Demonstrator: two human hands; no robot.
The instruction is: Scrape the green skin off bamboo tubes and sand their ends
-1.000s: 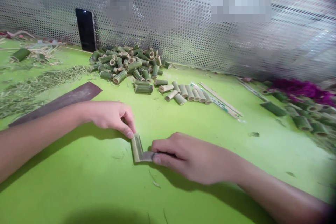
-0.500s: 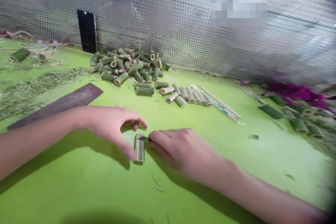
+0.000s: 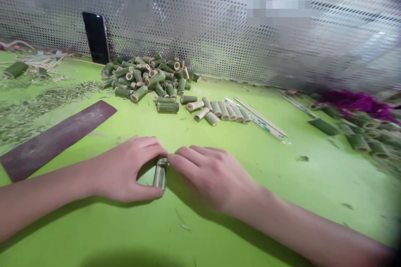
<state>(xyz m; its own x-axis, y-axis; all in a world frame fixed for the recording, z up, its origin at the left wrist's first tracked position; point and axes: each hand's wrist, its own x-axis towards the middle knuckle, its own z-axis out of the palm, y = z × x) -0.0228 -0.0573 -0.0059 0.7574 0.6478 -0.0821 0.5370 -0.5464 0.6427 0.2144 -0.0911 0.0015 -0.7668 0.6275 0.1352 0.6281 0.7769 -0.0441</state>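
Observation:
A short bamboo piece (image 3: 161,175), partly peeled with green streaks, lies on the green table. My left hand (image 3: 131,171) pinches it end to end, thumb at the near end and fingers at the far end. Close on its right, my right hand (image 3: 206,171) is closed, fingertips beside the far end. It holds a small dark knife, whose blade is mostly hidden now; only a dark sliver shows over the bamboo.
Behind lies a heap of green bamboo pieces (image 3: 150,77), with peeled bamboo pieces (image 3: 224,109) and thin sticks (image 3: 263,117) to its right. A brown strip (image 3: 59,139) lies left. A phone (image 3: 96,38) leans on the perforated metal wall (image 3: 203,29). Purple shreds (image 3: 354,106) lie right.
My left hand has closed from open fingers onto the bamboo piece. The right hand has stayed beside it, and the knife blade, visible before, is now mostly covered. The view has shifted slightly.

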